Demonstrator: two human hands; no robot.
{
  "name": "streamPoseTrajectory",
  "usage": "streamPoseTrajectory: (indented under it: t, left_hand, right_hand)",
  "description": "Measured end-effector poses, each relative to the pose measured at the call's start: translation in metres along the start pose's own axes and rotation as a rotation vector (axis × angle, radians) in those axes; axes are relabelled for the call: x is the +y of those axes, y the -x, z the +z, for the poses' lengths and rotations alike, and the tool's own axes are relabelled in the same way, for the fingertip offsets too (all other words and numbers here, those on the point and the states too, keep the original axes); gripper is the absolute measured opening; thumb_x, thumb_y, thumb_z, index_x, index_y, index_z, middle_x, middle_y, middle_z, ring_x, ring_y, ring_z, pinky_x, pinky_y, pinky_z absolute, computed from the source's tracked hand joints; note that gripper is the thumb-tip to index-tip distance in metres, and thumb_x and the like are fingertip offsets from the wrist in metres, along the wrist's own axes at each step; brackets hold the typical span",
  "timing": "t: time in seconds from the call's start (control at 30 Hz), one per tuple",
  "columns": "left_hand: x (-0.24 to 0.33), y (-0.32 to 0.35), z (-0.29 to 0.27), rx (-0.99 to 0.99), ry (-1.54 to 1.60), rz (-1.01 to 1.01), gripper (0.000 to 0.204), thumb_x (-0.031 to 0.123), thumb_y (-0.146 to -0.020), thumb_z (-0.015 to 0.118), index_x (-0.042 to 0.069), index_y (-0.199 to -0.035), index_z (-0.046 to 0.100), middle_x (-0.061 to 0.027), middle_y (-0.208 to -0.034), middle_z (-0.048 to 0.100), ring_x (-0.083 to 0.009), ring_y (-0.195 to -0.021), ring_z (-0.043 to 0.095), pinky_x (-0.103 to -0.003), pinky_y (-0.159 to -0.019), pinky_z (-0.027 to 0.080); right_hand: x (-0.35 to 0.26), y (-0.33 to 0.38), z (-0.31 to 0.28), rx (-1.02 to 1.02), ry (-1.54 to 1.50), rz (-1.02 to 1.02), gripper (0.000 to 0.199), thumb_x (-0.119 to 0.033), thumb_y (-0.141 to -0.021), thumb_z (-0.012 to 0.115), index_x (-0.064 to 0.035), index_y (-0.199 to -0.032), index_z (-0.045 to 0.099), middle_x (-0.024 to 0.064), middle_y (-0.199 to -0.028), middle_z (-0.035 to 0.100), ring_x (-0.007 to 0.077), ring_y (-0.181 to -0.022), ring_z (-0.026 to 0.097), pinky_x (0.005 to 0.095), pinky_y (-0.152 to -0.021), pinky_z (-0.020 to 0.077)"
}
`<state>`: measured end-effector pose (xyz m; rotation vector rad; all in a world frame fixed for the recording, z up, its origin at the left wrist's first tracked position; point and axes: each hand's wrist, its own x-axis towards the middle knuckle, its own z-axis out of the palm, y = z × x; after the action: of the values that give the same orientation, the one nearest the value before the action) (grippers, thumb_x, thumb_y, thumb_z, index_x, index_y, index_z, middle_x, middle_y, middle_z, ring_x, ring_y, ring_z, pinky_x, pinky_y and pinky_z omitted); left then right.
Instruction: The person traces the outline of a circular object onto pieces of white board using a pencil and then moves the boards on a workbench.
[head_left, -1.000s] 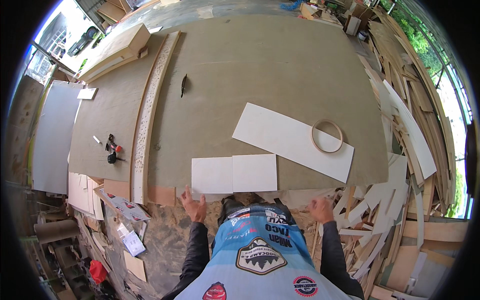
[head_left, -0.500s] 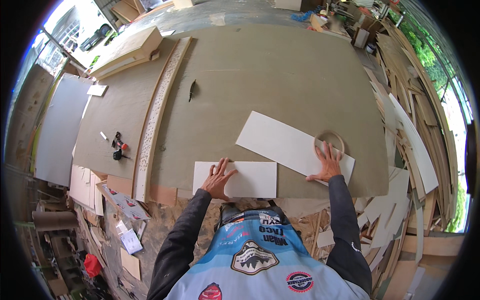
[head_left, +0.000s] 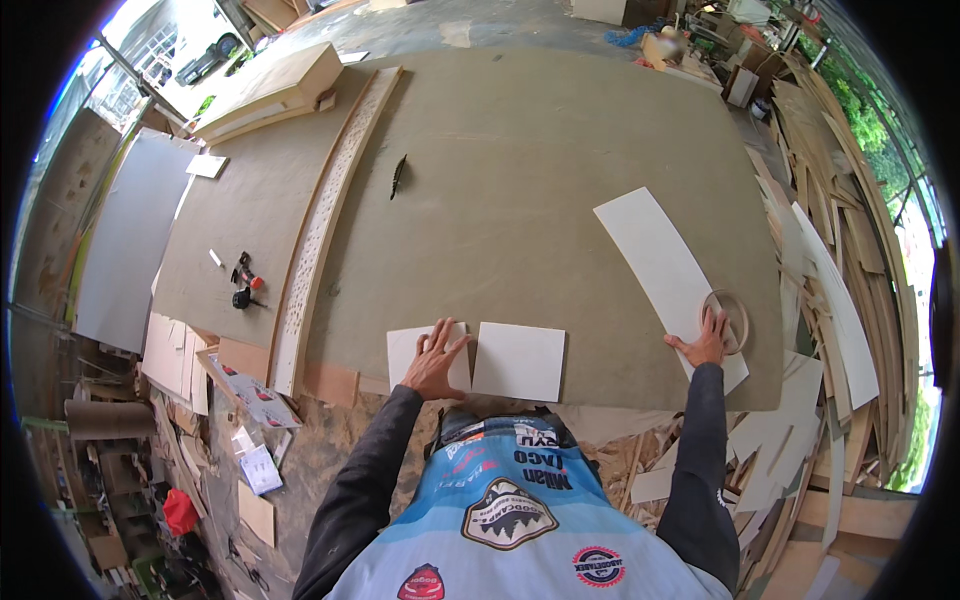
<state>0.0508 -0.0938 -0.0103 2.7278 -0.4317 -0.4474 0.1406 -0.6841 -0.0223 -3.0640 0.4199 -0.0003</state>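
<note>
My left hand [head_left: 433, 362] lies with spread fingers on a small white panel [head_left: 401, 345] at the table's near edge. A second small white panel [head_left: 519, 362] sits just right of it, with a narrow gap between them. Over to the right, my right hand [head_left: 703, 341] rests fingers apart on the near end of a long white board [head_left: 655, 250], which slants away toward the far left. A thin tan ring [head_left: 741, 312], perhaps a roll of edging strip, lies partly on that board beside my right fingers; the hand covers some of it.
A long perforated-looking strip [head_left: 330, 222] crosses the brown table [head_left: 510, 190] on the left. Beyond it are a power-tool-like item [head_left: 246, 271], a black tape measure [head_left: 243, 298] and a wooden box [head_left: 270, 92]. A slim black tool [head_left: 398, 177] lies mid-table. Board offcuts [head_left: 860, 230] crowd the right side.
The long board has swung to a steeper slant and shifted right with my right hand and the ring. At my left hand, what looked like one white panel now shows as two, apart.
</note>
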Motion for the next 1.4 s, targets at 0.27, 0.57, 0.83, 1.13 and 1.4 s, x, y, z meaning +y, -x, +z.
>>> streamPoseTrajectory:
  t: [0.27, 0.57, 0.83, 1.13, 1.4]
  left_hand:
    - [0.003, 0.020, 0.000, 0.181, 0.145, -0.257, 0.132, 0.062, -0.047, 0.096, 0.014, -0.157, 0.041, -0.0257, -0.168, 0.021, -0.0424, -0.157, 0.017, -0.067, -0.117, 0.016]
    - [-0.067, 0.066, 0.043, 0.633, 0.202, -0.678, 0.086, 0.036, -0.074, 0.088, 0.005, -0.145, 0.050, -0.0218, -0.145, 0.049, -0.0400, -0.137, 0.045, -0.053, -0.114, 0.035]
    - [-0.051, 0.092, 0.032, 0.663, 0.288, -0.827, 0.076, 0.020, -0.073, 0.085, 0.003, -0.140, 0.053, -0.0209, -0.131, 0.059, -0.0391, -0.118, 0.058, -0.048, -0.100, 0.046]
    - [-0.036, 0.104, 0.087, 0.847, 0.857, -1.141, 0.048, 0.014, -0.075, 0.083, -0.006, -0.116, 0.068, -0.0154, -0.096, 0.075, -0.0263, -0.090, 0.073, -0.037, -0.084, 0.057]
    - [-0.017, 0.110, 0.036, 0.823, 1.526, -0.852, 0.017, 0.001, -0.093, 0.071, -0.002, -0.110, 0.070, -0.0051, -0.095, 0.072, -0.0123, -0.074, 0.062, -0.027, -0.063, 0.049]
  right_hand:
    - [0.059, 0.096, 0.064, 0.863, -0.407, 0.628, 0.048, -0.042, -0.100, 0.061, 0.0001, -0.121, 0.070, 0.0173, -0.120, 0.071, 0.0380, -0.113, 0.066, 0.0532, -0.100, 0.0502]
    - [0.133, 0.111, 0.104, 0.736, -1.527, 1.205, 0.054, -0.042, -0.095, 0.066, 0.0035, -0.124, 0.068, 0.0157, -0.128, 0.069, 0.0300, -0.115, 0.067, 0.0471, -0.101, 0.0513]
    - [0.100, 0.088, 0.096, 0.600, -1.539, 1.204, 0.065, -0.043, -0.097, 0.071, 0.0162, -0.122, 0.063, 0.0175, -0.122, 0.072, 0.0325, -0.101, 0.072, 0.0441, -0.090, 0.0584]
    - [0.114, 0.098, 0.070, 0.471, -1.107, 1.360, 0.066, -0.045, -0.093, 0.074, 0.0070, -0.131, 0.061, 0.0194, -0.139, 0.062, 0.0327, -0.120, 0.065, 0.0464, -0.099, 0.0540]
    - [-0.099, 0.100, 0.028, 0.886, -0.808, 0.315, 0.038, -0.028, -0.100, 0.066, 0.0002, -0.125, 0.062, 0.0171, -0.126, 0.062, 0.0331, -0.111, 0.061, 0.0464, -0.096, 0.0500]
